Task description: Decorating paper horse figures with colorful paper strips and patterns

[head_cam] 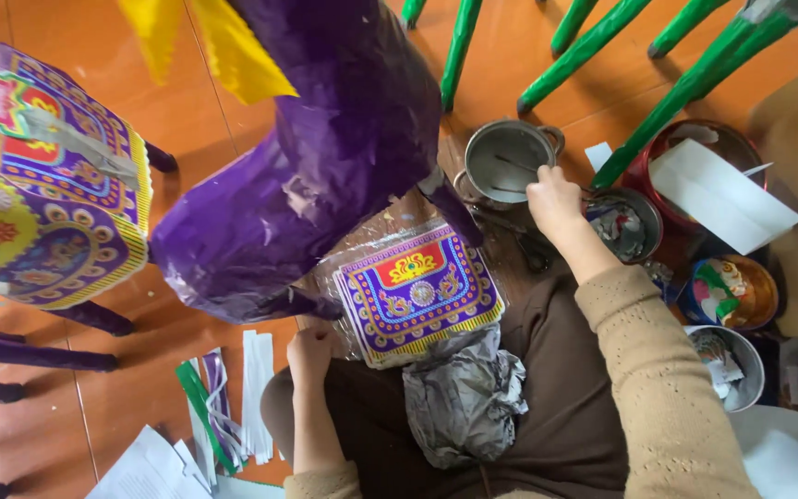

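Purple paper-covered animal figure (325, 157) stands on the floor ahead. Ornate printed paper panel in clear wrap (415, 291) is pinched at its edge by left hand (311, 351); right hand (554, 199), fingers curled, dips a thin stick into steel pot (505, 159). Judged: gluing stage.

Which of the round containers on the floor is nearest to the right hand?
The grey metal pot with side handles; the right hand reaches over its rim, while the other bowls lie farther right.

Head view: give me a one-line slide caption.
Right hand reaches to a small metal pot while the left hand touches a patterned paper sheet beside a purple paper figure.
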